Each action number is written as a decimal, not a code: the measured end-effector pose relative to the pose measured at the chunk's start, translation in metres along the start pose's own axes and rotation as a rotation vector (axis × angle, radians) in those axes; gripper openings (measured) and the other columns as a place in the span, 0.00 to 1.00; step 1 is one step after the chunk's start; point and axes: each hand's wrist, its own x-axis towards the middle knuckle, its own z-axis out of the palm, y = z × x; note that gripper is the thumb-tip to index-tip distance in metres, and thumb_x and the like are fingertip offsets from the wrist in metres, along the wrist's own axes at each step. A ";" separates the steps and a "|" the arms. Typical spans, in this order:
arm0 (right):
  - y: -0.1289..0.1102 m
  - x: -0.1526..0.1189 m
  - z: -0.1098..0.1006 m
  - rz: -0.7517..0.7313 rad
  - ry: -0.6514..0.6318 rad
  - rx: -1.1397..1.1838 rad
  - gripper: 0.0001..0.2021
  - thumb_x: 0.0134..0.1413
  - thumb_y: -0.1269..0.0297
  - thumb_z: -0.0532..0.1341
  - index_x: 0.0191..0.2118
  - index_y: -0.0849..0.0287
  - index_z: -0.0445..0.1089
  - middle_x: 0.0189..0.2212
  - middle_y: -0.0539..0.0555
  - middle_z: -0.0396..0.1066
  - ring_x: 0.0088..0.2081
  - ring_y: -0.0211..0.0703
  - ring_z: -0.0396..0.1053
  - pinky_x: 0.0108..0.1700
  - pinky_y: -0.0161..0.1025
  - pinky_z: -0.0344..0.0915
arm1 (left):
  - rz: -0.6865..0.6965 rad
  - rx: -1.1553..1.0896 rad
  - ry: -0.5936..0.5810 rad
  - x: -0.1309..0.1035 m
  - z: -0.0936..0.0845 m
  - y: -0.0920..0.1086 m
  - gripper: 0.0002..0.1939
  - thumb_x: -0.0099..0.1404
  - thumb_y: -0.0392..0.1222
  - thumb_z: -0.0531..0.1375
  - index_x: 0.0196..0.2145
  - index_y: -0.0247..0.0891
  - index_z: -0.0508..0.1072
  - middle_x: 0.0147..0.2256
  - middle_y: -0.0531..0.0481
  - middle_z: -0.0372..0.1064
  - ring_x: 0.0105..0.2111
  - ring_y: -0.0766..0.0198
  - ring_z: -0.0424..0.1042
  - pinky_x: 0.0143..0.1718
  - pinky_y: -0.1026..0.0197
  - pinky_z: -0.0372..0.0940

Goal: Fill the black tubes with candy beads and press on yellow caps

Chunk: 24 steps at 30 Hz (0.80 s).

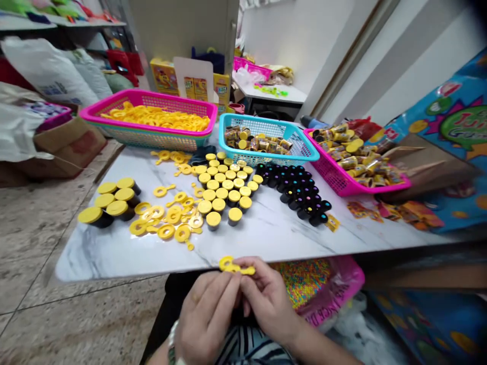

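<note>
Both hands meet over my lap, just in front of the table's edge. A yellow plastic piece with a ring end (227,263) sticks up between them. My right hand (266,294) pinches it between thumb and fingers. My left hand (207,309) is closed against its lower side, its fingertips touching the right thumb; what lies under these fingers is hidden. On the white marbled table (125,256), loose yellow ring pieces (166,231) lie left of the middle. Black cups with yellow lids (218,205) stand in a group beside them, and more lidded cups (91,216) stand at the left.
Behind are a pink basket of yellow pieces (148,94), a blue basket (304,144) and a pink basket (338,187) of small wrapped containers. Black pieces with coloured dots (300,190) stand right of the middle. A pink bag of colourful beads (304,281) sits below the edge.
</note>
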 end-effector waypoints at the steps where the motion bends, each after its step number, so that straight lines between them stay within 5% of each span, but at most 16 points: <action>1: -0.001 0.000 -0.006 0.013 0.047 0.044 0.16 0.61 0.52 0.58 0.49 0.58 0.67 0.23 0.48 0.68 0.19 0.31 0.63 0.20 0.29 0.58 | 0.014 -0.030 0.018 0.012 0.012 0.003 0.19 0.65 0.29 0.58 0.54 0.30 0.68 0.43 0.38 0.73 0.45 0.54 0.71 0.46 0.53 0.71; 8: -0.009 0.015 -0.057 0.070 0.304 0.036 0.17 0.58 0.50 0.61 0.45 0.58 0.66 0.19 0.44 0.67 0.14 0.33 0.63 0.16 0.29 0.55 | -0.071 -0.142 -0.159 0.077 0.072 0.012 0.11 0.68 0.31 0.53 0.47 0.33 0.71 0.39 0.40 0.72 0.40 0.58 0.70 0.41 0.56 0.72; 12: -0.016 0.019 -0.084 0.044 0.384 -0.049 0.13 0.53 0.54 0.64 0.35 0.59 0.68 0.24 0.48 0.72 0.18 0.33 0.64 0.22 0.32 0.60 | -0.194 -0.173 -0.280 0.079 0.076 0.011 0.18 0.67 0.35 0.56 0.54 0.35 0.67 0.47 0.39 0.67 0.47 0.56 0.68 0.47 0.53 0.70; 16: -0.020 0.009 -0.127 0.076 0.492 -0.110 0.07 0.49 0.62 0.64 0.31 0.59 0.69 0.17 0.44 0.63 0.17 0.31 0.56 0.19 0.30 0.51 | -0.202 -0.159 -0.315 0.081 0.073 0.011 0.21 0.66 0.37 0.58 0.56 0.36 0.65 0.49 0.39 0.66 0.49 0.53 0.67 0.49 0.50 0.68; 21: -0.016 0.002 -0.190 0.043 0.699 -0.178 0.14 0.47 0.65 0.61 0.43 0.61 0.70 0.17 0.42 0.57 0.17 0.31 0.51 0.19 0.30 0.46 | -0.261 -0.240 -0.336 0.106 0.089 0.030 0.15 0.66 0.41 0.58 0.50 0.37 0.69 0.41 0.42 0.69 0.42 0.55 0.69 0.43 0.51 0.69; 24: -0.012 0.011 -0.215 0.038 0.676 -0.329 0.20 0.47 0.65 0.60 0.48 0.62 0.71 0.17 0.42 0.55 0.18 0.32 0.52 0.20 0.31 0.47 | -0.263 -0.268 -0.349 0.125 0.112 0.046 0.15 0.66 0.43 0.59 0.49 0.36 0.70 0.36 0.45 0.70 0.38 0.57 0.70 0.40 0.53 0.69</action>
